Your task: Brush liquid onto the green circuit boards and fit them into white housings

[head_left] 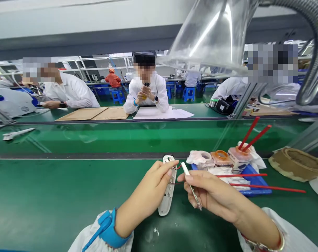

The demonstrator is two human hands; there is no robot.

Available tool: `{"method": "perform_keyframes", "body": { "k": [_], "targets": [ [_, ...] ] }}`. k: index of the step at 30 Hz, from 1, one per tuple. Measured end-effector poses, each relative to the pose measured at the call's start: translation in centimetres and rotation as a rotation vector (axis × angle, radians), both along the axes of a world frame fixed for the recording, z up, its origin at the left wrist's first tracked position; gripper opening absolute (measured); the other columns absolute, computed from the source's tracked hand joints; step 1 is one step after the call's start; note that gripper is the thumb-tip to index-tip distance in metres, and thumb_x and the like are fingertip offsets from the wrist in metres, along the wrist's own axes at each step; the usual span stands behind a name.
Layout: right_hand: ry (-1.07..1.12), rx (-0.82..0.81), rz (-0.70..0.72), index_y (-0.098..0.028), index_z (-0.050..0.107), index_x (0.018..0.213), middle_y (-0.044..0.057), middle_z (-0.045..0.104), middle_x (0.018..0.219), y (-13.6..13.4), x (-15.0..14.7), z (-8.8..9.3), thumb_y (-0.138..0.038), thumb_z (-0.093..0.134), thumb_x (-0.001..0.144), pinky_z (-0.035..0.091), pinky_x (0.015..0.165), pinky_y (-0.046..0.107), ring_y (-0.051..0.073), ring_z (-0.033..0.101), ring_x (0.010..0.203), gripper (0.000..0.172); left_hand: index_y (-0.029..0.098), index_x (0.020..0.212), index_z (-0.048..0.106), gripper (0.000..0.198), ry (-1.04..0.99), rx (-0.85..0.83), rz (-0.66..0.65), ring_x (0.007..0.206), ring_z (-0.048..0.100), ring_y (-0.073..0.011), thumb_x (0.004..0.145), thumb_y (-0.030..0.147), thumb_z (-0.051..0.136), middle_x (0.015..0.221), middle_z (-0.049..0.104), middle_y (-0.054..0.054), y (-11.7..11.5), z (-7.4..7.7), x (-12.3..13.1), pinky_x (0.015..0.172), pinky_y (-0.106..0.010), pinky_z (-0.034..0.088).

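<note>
A long white plastic housing half [168, 200] lies on the green bench top, its hollow inside facing up with small parts in it. My left hand [155, 183] grips it around its upper middle, index finger stretched across, thumb beside it. My right hand [210, 190] is just to the right, pinching a slim circuit board [184, 168] with a white upper end; it is tilted and clear of the housing. Thin red and dark wires [178, 167] run between the housing and the board. My fingers hide part of both.
Right of my hands, a blue tray [253, 191] holds small jars [222, 157], white tissue and red sticks [266, 189]. A brown tape roll [295, 162] lies farther right. A clear extraction hood [211, 38] hangs above. Co-workers sit beyond the transparent divider [148, 136].
</note>
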State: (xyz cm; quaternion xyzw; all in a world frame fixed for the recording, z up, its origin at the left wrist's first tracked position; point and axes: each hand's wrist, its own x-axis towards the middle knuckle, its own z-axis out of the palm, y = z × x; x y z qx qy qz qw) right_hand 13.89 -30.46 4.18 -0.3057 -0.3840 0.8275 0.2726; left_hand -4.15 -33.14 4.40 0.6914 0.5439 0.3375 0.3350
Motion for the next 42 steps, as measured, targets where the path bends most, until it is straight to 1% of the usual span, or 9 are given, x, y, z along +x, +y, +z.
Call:
{"method": "perform_keyframes", "body": {
  "k": [3, 6, 13, 17, 20, 26, 33, 38, 42],
  "targets": [
    [-0.017, 0.024, 0.003, -0.013, 0.062, 0.077, 0.002, 0.061, 0.07, 0.09, 0.22, 0.0, -0.036, 0.07, 0.073, 0.04, 0.044, 0.016, 0.009, 0.057, 0.051, 0.025, 0.032, 0.125, 0.051, 0.037, 0.028, -0.033, 0.015, 0.1, 0.051, -0.0157, 0.093, 0.032, 0.033, 0.104, 0.054, -0.003, 0.06, 0.15, -0.15, 0.089, -0.028, 0.039],
    [0.0, 0.051, 0.019, -0.012, 0.064, 0.082, 0.007, 0.065, 0.081, 0.16, 0.61, 0.17, -0.033, 0.066, 0.077, 0.039, 0.045, 0.016, 0.01, 0.06, 0.056, 0.022, 0.034, 0.125, 0.051, 0.036, 0.026, -0.03, 0.009, 0.103, 0.05, -0.0155, 0.093, 0.034, 0.034, 0.108, 0.054, -0.001, -0.05, 0.45, -0.18, 0.091, -0.028, 0.037],
    [0.082, 0.033, 0.002, -0.014, 0.063, 0.08, 0.004, 0.063, 0.076, 0.34, 0.82, 0.18, -0.028, 0.066, 0.077, 0.038, 0.047, 0.017, 0.01, 0.058, 0.057, 0.014, 0.032, 0.124, 0.052, 0.037, -0.019, -0.067, -0.017, 0.112, 0.048, -0.0173, 0.092, 0.039, 0.035, 0.12, 0.055, -0.001, -0.03, 0.57, -0.28, 0.097, -0.03, 0.035],
    [0.077, 0.07, -0.013, -0.014, 0.063, 0.08, 0.004, 0.063, 0.077, 0.29, 0.83, 0.07, -0.027, 0.066, 0.077, 0.04, 0.051, 0.019, 0.01, 0.057, 0.06, 0.014, 0.033, 0.124, 0.052, 0.038, -0.062, -0.089, -0.028, 0.118, 0.044, -0.0201, 0.091, 0.041, 0.037, 0.127, 0.053, 0.0, 0.05, 0.52, -0.4, 0.102, -0.035, 0.03],
    [0.059, 0.1, -0.033, -0.015, 0.063, 0.082, 0.003, 0.061, 0.079, 0.27, 0.88, 0.13, -0.029, 0.066, 0.078, 0.04, 0.053, 0.019, 0.01, 0.055, 0.062, 0.015, 0.03, 0.125, 0.052, 0.04, -0.144, -0.124, -0.015, 0.121, 0.043, -0.0229, 0.09, 0.044, 0.038, 0.13, 0.052, -0.001, 0.06, 0.38, -0.52, 0.104, -0.039, 0.028],
    [-0.007, 0.15, -0.056, -0.016, 0.063, 0.085, 0.003, 0.059, 0.085, 0.31, 0.87, 0.43, -0.03, 0.068, 0.077, 0.039, 0.053, 0.02, 0.01, 0.052, 0.066, 0.017, 0.028, 0.124, 0.052, 0.04, -0.287, -0.192, -0.012, 0.115, 0.049, -0.0244, 0.09, 0.043, 0.039, 0.126, 0.056, -0.003, 0.19, 0.19, -0.68, 0.101, -0.04, 0.033],
    [-0.039, 0.141, -0.067, -0.015, 0.066, 0.084, 0.004, 0.058, 0.085, 0.39, 0.88, 0.71, -0.032, 0.07, 0.075, 0.039, 0.054, 0.021, 0.01, 0.051, 0.067, 0.019, 0.028, 0.12, 0.055, 0.035, -0.253, -0.176, -0.003, 0.115, 0.049, -0.0223, 0.09, 0.04, 0.041, 0.128, 0.054, -0.001, 0.32, 0.13, -0.56, 0.1, -0.036, 0.033],
    [-0.029, 0.148, -0.029, -0.013, 0.067, 0.077, 0.004, 0.059, 0.076, 0.28, 0.96, 0.62, -0.033, 0.068, 0.076, 0.039, 0.054, 0.021, 0.009, 0.051, 0.06, 0.02, 0.032, 0.124, 0.05, 0.038, -0.337, -0.244, -0.006, 0.104, 0.057, -0.0227, 0.09, 0.043, 0.04, 0.127, 0.054, -0.002, 0.38, -0.39, -0.64, 0.088, -0.037, 0.043],
    [-0.061, 0.147, -0.032, -0.013, 0.067, 0.079, 0.004, 0.06, 0.08, 0.19, 0.95, 0.53, -0.035, 0.069, 0.076, 0.04, 0.053, 0.019, 0.009, 0.051, 0.061, 0.022, 0.031, 0.124, 0.05, 0.039, -0.345, -0.25, -0.003, 0.1, 0.058, -0.0224, 0.088, 0.045, 0.042, 0.123, 0.056, -0.003, 0.3, -0.12, -0.51, 0.082, -0.034, 0.046]
  ]
}}
